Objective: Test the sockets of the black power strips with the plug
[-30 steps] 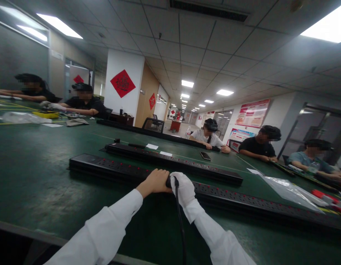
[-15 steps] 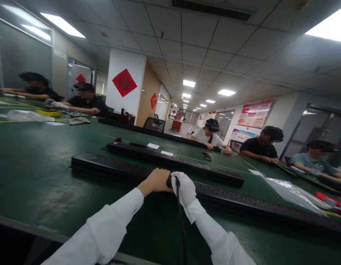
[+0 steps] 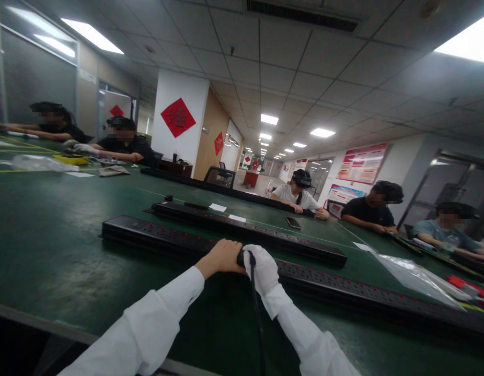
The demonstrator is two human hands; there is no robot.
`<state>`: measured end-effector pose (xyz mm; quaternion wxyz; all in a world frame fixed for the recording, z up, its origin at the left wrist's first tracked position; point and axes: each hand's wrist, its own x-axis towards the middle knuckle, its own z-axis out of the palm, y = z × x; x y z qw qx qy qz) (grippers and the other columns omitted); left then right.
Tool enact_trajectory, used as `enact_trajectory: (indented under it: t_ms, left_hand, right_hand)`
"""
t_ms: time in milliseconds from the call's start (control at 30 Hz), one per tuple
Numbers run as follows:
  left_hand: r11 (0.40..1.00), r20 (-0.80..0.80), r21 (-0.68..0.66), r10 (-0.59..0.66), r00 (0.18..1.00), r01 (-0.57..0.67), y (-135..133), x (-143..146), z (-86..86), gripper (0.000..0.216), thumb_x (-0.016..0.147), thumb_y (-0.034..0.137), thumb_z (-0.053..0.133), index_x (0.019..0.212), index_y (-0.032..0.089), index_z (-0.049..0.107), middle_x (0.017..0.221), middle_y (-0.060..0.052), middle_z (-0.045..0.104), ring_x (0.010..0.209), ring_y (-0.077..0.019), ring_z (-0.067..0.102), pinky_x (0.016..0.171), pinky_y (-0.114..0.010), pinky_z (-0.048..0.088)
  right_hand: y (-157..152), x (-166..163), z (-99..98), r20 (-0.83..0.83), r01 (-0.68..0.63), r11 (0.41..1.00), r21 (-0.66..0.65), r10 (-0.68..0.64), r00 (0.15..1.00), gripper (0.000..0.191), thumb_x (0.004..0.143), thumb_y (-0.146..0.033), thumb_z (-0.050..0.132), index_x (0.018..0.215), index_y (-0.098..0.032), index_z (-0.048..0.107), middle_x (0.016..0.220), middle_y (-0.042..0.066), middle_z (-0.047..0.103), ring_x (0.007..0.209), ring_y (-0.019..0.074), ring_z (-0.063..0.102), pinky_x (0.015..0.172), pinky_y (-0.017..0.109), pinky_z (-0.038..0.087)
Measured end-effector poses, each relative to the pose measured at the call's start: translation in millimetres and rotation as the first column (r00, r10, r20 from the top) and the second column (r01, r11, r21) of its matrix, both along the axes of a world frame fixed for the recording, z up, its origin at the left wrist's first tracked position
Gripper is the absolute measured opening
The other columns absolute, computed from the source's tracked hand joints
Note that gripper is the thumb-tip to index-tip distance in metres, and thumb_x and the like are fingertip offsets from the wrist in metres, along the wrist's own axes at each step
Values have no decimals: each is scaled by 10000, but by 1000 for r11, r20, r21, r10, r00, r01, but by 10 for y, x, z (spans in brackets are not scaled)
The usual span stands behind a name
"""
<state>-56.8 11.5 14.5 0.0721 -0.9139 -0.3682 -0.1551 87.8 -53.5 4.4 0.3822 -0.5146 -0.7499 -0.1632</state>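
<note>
A long black power strip [image 3: 336,283] with red switches along its top lies across the table in front of me. My left hand [image 3: 225,256], bare below a white sleeve, is wrapped over the strip near its middle. Right beside it, my right hand [image 3: 262,269] wears a white glove and grips a black plug [image 3: 241,257] at the strip's top. Its black cord [image 3: 258,318] hangs toward me past the table's near edge. Whether the plug's pins are in a socket is hidden by my hands.
Behind lies a second power strip [image 3: 245,230], with paper slips [image 3: 217,207] and a phone [image 3: 292,222] beyond. Another long black strip [image 3: 226,189] runs along the far edge of the green table [image 3: 69,250]. Several people in headsets sit around. Clear plastic bags [image 3: 410,274] lie right.
The view has shifted very slightly. Both hands, the plug and the power strip look the same as before.
</note>
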Motion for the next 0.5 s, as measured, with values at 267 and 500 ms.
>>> enact_trajectory:
  t_ms: [267,500]
  left_hand:
    - [1000,6,-8,2,1000,-2,-20,-2,16,622,587,724,473,873,176,542,885,-103,630,814,-283,593,715,-374,417]
    - [999,-15,-30,-42,999,41,-19,-65,62,601,625,697,467,919,178,542,912,-98,627,825,-270,587,723,-362,411]
  right_hand:
    - [32,14,-32,-1,4,1000,-4,-4,1000,215,830,-261,418,949,-210,589,905,35,615,845,149,562,812,266,418]
    - [38,13,-31,-18,-9,1000,-14,9,1000,210,833,-270,413,937,-204,583,903,37,609,846,151,559,817,267,415]
